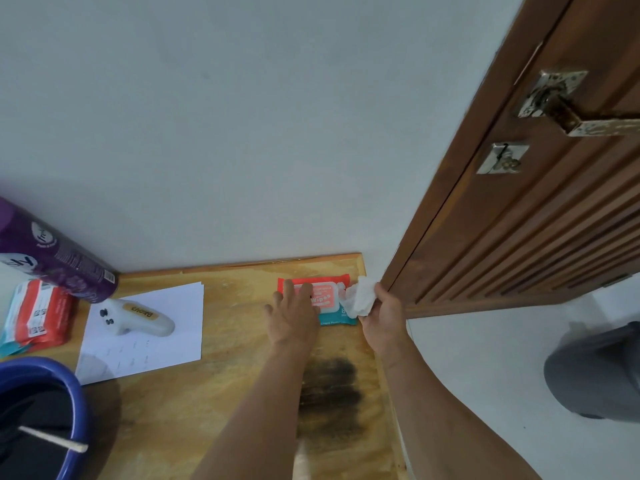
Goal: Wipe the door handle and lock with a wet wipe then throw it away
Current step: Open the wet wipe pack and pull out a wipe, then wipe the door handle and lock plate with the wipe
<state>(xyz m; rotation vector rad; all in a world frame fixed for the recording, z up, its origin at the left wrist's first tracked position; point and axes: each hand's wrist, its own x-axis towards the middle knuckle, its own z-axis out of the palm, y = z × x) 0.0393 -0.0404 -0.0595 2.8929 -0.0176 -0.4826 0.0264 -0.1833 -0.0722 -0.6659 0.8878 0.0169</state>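
Pinching a white wet wipe (360,296) between thumb and fingers, the right hand (382,318) holds it bunched just above the right end of the wipe pack (330,299), which lies near the far right corner of the tabletop (228,341) close to the wall. The left hand (294,315) lies flat and open on the pack, fingers spread over its lid, pressing it down rather than gripping it. The wipe looks thin, limp and damp, so it should weigh almost nothing, crumple easily and cling to itself; a loose fistful as now will probably serve, though spreading it over the fingertips would likely give better contact on metal. The door (519,220) stands just right of the tabletop, with the handle (588,123) and the lock (502,159) below it both well above the hands, their metal looking tarnished and spotted. At the near left corner sits a blue bucket (78,403) with something dark inside and a pale stick (52,439) resting across its rim; whether it is the place for rubbish I cannot tell. Further wipe packs (38,313) are stacked at the left edge beside a purple can (59,258), and a small white device (142,318) rests on a sheet of paper (173,341).
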